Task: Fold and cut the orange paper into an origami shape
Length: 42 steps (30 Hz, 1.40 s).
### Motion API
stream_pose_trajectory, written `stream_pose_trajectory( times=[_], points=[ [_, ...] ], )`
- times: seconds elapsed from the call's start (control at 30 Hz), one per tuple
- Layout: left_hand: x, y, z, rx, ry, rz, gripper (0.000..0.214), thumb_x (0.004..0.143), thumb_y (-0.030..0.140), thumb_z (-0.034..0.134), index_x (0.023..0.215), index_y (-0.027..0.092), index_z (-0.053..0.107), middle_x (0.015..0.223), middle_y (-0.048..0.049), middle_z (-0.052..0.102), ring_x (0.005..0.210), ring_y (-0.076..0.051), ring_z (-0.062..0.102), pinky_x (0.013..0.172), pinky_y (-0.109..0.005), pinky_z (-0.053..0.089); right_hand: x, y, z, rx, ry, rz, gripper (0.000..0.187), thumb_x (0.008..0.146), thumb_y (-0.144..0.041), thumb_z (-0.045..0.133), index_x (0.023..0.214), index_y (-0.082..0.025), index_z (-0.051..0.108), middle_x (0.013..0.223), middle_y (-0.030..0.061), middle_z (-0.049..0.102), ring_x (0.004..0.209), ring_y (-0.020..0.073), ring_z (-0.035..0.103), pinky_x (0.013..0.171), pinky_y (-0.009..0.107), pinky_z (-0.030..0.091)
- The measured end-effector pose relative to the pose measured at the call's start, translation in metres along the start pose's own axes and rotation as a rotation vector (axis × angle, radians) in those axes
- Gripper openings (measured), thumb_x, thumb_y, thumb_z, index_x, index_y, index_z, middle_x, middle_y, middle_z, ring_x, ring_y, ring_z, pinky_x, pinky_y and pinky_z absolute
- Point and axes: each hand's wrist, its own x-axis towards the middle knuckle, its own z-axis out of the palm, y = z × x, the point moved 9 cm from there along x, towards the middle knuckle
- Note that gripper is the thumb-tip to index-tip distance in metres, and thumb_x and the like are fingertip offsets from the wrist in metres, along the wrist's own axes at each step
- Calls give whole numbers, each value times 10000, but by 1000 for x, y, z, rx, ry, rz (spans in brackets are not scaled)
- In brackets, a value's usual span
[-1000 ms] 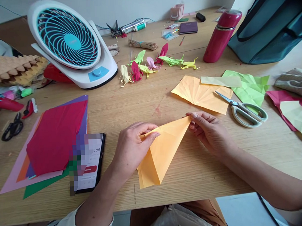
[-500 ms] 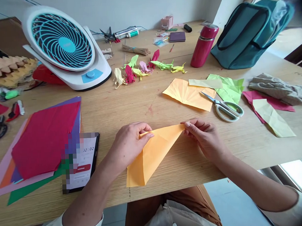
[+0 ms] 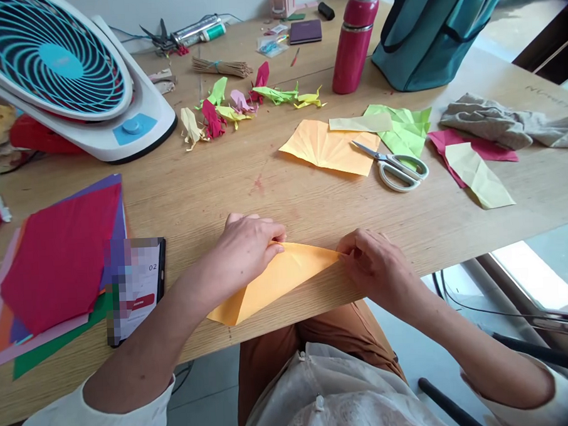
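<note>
A folded sheet of orange paper (image 3: pixel 280 273) lies near the table's front edge, between my two hands. My left hand (image 3: pixel 252 246) pinches its upper left edge between thumb and fingers. At the paper's pointed right corner, my right hand (image 3: pixel 373 259) is closed with the tip between its fingers. A crease runs down the lower left part of the sheet, where a flap shows. Beyond my right hand, scissors (image 3: pixel 397 169) rest partly on a creased orange sheet (image 3: pixel 319 147).
Left of my arm lie a phone (image 3: pixel 141 288) and stacked coloured paper (image 3: pixel 62 260). A fan (image 3: pixel 65 65) stands at the back left. Several folded paper figures (image 3: pixel 241 105) sit mid-table. Farther right are a red flask (image 3: pixel 354 46), a teal bag (image 3: pixel 422 43) and a grey cloth (image 3: pixel 491 119).
The orange paper has turned clockwise and now lies flatter, its right corner lower. My right hand has come down with that corner. The camera view has shifted.
</note>
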Motion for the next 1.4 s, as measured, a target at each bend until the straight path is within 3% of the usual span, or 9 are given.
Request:
stream_pose_trajectory(
  times=[0.3, 0.43, 0.53, 0.6, 0.73, 0.9, 1.13, 1.27, 1.4],
  points=[
    [16, 10, 21, 177, 16, 35, 162, 924, 185, 613, 765, 187, 643, 882, -67, 645, 890, -241, 549, 827, -415, 335, -1, -5, 13, -173, -152, -157, 384, 953, -94, 461, 1185, -221, 739, 848, 82, 520, 783, 223, 463, 726, 368, 397],
    [16, 12, 23, 213, 22, 26, 115, 905, 178, 657, 793, 194, 637, 896, -67, 629, 910, -256, 536, 821, -412, 338, -1, -6, 13, -201, -180, -152, 409, 921, -74, 490, 1208, -215, 745, 860, 96, 518, 783, 230, 454, 708, 368, 400],
    [15, 13, 17, 250, 82, 19, 86, 881, 150, 675, 949, 193, 645, 990, -83, 624, 954, -275, 542, 805, -407, 339, 0, -7, 13, -218, -183, -146, 369, 902, -70, 514, 1145, -199, 760, 857, 98, 523, 783, 231, 460, 708, 371, 402],
    [14, 16, 15, 242, 109, 71, 137, 896, 108, 626, 1000, 196, 635, 1008, -78, 623, 961, -268, 552, 802, -402, 341, 0, -7, 12, -226, -184, -151, 349, 903, -84, 527, 1135, -202, 760, 859, 98, 529, 784, 232, 464, 708, 371, 404],
    [10, 26, 28, 129, 31, 251, 199, 952, 58, 491, 901, 198, 623, 898, -32, 627, 868, -209, 562, 770, -362, 365, 0, -8, 12, -215, -189, -165, 363, 907, -100, 541, 1183, -210, 749, 868, 100, 535, 797, 238, 475, 703, 366, 408],
    [1, 27, 34, 51, 13, 273, 241, 975, 38, 433, 898, 163, 624, 900, -41, 620, 852, -180, 578, 757, -306, 454, -1, -6, 12, -219, -186, -159, 443, 903, -77, 546, 1276, -236, 724, 882, 96, 536, 806, 231, 473, 705, 356, 406],
    [-21, 47, 36, 233, 38, 238, 224, 1028, 286, 517, 1070, 129, 670, 1033, -86, 663, 970, -235, 636, 861, -364, 537, -5, -3, 12, -256, -162, -198, 466, 913, -58, 530, 1309, -227, 707, 904, 96, 532, 823, 230, 462, 724, 359, 411],
    [-26, 60, 42, 371, 24, 157, 499, 973, 497, 585, 1360, 182, 602, 1075, -111, 654, 927, -258, 650, 795, -374, 559, -13, -5, 12, -364, -154, -229, 474, 936, -75, 522, 1371, -212, 655, 931, 99, 531, 827, 235, 457, 719, 363, 417],
    [-25, 69, 49, 432, -15, 92, 651, 899, 651, 592, 1421, 262, 579, 1060, -126, 640, 917, -278, 660, 882, -451, 553, -23, -2, 12, -516, -171, -241, 525, 930, -73, 524, 1435, -201, 591, 940, 98, 529, 813, 235, 451, 696, 358, 419]
  ],
)
